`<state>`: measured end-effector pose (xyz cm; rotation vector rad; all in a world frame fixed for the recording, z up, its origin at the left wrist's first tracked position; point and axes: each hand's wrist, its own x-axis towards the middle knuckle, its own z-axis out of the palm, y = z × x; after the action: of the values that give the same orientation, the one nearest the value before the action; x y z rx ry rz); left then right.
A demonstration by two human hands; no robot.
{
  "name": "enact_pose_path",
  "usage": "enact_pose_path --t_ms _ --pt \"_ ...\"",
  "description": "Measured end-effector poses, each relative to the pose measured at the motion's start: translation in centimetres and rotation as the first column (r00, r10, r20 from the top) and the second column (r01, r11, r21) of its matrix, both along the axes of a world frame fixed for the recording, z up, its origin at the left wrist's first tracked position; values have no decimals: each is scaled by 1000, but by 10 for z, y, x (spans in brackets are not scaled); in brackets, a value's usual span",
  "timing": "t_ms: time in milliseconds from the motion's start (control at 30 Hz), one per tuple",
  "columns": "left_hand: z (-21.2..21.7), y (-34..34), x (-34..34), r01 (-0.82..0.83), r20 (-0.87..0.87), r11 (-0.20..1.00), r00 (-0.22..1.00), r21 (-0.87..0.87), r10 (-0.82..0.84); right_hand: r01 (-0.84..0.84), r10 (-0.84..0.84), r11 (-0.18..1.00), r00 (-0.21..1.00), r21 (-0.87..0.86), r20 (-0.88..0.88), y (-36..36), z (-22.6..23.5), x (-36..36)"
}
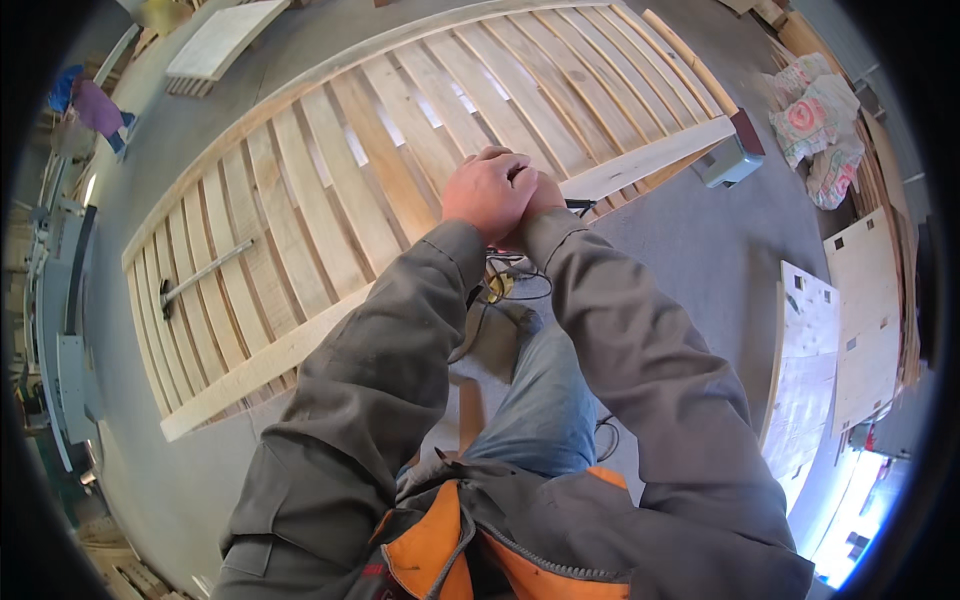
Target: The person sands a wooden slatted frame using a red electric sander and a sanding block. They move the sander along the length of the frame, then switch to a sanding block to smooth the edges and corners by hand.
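Note:
My left hand (484, 196) and my right hand (544, 194) are pressed together at the near edge of a slatted wooden frame (360, 150). Both look closed, the left partly over the right; whatever they grip is hidden beneath them. A small dark piece (580, 205) sticks out to the right of my right hand, and a black cord (535, 293) loops below, next to something yellow (499, 287). Far from either hand, a hammer (210, 268) with a light handle and dark head lies across the slats on the left.
A grey-and-red metal block (735, 160) stands at the frame's right corner. White sacks (815, 125) and upright plywood panels (800, 360) are on the right. A pale board (225, 40) lies at the far left. A grey machine (68, 320) and a person (97, 108) are on the left.

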<state>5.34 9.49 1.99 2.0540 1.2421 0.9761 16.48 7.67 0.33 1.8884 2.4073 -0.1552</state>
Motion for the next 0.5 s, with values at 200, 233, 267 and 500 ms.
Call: enact_pose_path --t_ms 200,233,267,500 --pt "12 -30 -46 -69 32 996 997 60 67 -34 34 995 999 98 5 -6 -18 -36" --pt "16 -36 -53 -88 22 994 996 63 87 -36 35 994 999 99 11 -11 -19 -42" --pt "16 -42 -64 -117 4 991 993 65 117 -50 48 994 999 98 14 -15 -18 -52" --pt "6 -72 -142 -214 104 970 974 119 203 -144 144 985 990 96 9 -33 -15 -135"
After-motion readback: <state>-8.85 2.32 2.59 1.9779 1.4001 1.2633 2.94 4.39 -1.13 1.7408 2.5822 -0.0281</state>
